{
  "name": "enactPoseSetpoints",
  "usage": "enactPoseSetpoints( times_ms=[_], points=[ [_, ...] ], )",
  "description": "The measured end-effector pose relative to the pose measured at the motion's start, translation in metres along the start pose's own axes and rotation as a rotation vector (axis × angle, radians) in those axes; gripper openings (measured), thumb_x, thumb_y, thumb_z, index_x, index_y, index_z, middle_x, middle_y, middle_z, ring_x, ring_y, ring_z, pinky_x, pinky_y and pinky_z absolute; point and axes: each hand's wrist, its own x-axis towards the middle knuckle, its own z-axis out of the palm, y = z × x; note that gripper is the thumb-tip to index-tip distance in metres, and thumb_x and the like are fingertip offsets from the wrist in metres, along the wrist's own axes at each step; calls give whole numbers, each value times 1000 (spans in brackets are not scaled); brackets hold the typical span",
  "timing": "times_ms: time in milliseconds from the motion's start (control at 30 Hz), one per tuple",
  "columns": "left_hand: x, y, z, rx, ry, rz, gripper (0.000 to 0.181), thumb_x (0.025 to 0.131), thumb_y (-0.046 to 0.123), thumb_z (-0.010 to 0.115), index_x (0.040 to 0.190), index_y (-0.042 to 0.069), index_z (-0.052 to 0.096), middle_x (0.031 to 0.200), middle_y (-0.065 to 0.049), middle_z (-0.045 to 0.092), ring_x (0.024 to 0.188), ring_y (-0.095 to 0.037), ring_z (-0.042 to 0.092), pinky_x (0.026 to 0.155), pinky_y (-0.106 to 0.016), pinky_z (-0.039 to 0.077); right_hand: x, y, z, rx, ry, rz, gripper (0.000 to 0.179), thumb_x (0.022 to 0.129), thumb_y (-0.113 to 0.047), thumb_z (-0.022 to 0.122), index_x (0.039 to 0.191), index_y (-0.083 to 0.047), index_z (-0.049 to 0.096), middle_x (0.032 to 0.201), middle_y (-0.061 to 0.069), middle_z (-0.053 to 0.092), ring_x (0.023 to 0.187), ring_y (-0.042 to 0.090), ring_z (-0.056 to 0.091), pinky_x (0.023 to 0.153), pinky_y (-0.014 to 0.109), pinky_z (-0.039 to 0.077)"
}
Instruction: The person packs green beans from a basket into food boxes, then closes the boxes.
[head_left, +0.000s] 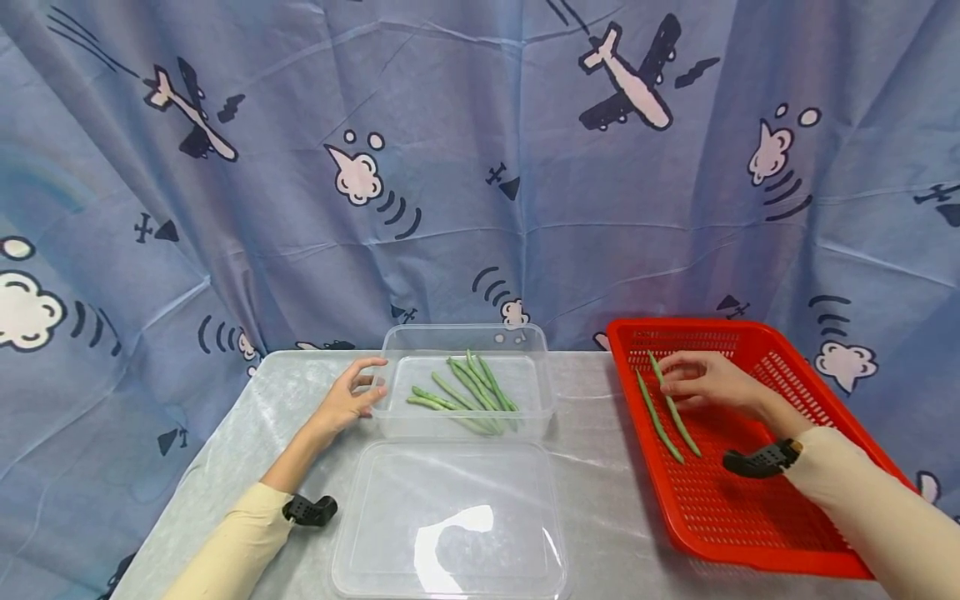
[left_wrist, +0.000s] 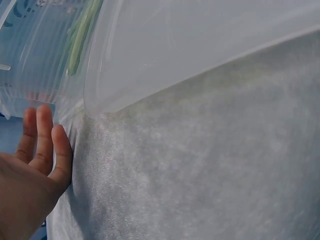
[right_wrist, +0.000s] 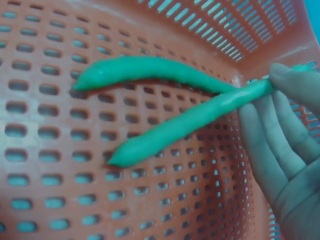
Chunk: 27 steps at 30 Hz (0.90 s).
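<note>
Inside the red plastic basket (head_left: 750, 517), my right hand (head_left: 708, 382) pinches a green bean (right_wrist: 185, 125) near one end between thumb and fingers. A second green bean (right_wrist: 145, 70) lies beside it on the basket's perforated floor. My left hand (head_left: 351, 400) is at the left side of a clear plastic container (head_left: 536, 379), its fingertips at the wall. Three fingers (left_wrist: 45, 132) of it appear extended in the left wrist view; whether they press on the wall, I cannot tell. Several green beans (head_left: 480, 392) lie in the container.
A clear lid (head_left: 480, 500) lies flat on the cloth-covered table (head_left: 600, 467), in front of the container. Behind the table hangs a blue curtain (head_left: 450, 167) printed with planes and clouds. The basket stands at the table's right side.
</note>
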Motion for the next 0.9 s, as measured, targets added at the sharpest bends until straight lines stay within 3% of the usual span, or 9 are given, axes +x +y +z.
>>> enactPoseSetpoints(
  times_ms=[267, 533, 900],
  points=[
    [-1, 4, 1, 4, 2, 7, 53, 101, 10, 65, 150, 9, 44, 143, -33, 43, 126, -44, 47, 75, -38, 52, -3, -5, 5, -3, 87, -74, 39, 94, 2, 71, 126, 14, 54, 107, 30, 66, 89, 25, 71, 74, 49, 58],
    [-3, 8, 1, 3, -2, -11, 51, 101, 6, 64, 148, 4, 45, 141, -36, 42, 124, -49, 46, 73, -36, 51, -9, -23, 8, -23, 178, -153, 39, 92, 5, 72, 126, 14, 55, 102, 17, 70, 88, 24, 72, 72, 49, 58],
    [-2, 4, 1, 22, -3, 27, 49, 101, 9, 66, 146, 6, 48, 140, -33, 45, 116, -42, 55, 72, -37, 51, -15, -69, -8, 17, 266, -193, 37, 95, 5, 69, 129, 9, 56, 101, 12, 72, 90, 23, 72, 73, 41, 58]
  ],
)
